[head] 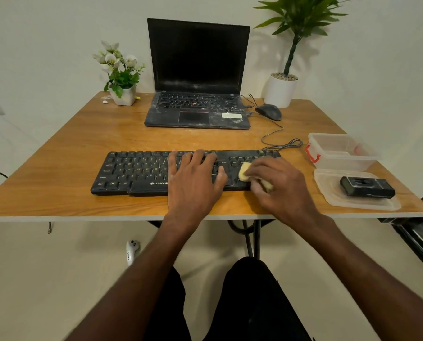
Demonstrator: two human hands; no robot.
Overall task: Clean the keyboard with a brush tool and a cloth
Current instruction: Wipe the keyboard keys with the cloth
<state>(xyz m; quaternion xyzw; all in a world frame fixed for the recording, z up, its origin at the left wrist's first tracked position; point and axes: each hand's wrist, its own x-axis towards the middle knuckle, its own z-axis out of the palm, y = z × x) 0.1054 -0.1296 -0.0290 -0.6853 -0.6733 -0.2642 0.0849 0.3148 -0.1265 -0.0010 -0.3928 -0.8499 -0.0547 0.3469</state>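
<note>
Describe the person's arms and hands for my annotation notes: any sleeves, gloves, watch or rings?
Both forearms are bare up to the frame edge, no sleeves showing. The left hand and right hand wear no gloves, and no watch, bracelet or ring is visible. Pale dusty smudges mark the left hand's knuckles and thumb.

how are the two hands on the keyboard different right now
The left hand lies flat with fingers spread across the middle of the keyboard, holding nothing. The right hand curls round a yellowish cloth and presses it on the keyboard's right end. Both rest on the keyboard.
</note>
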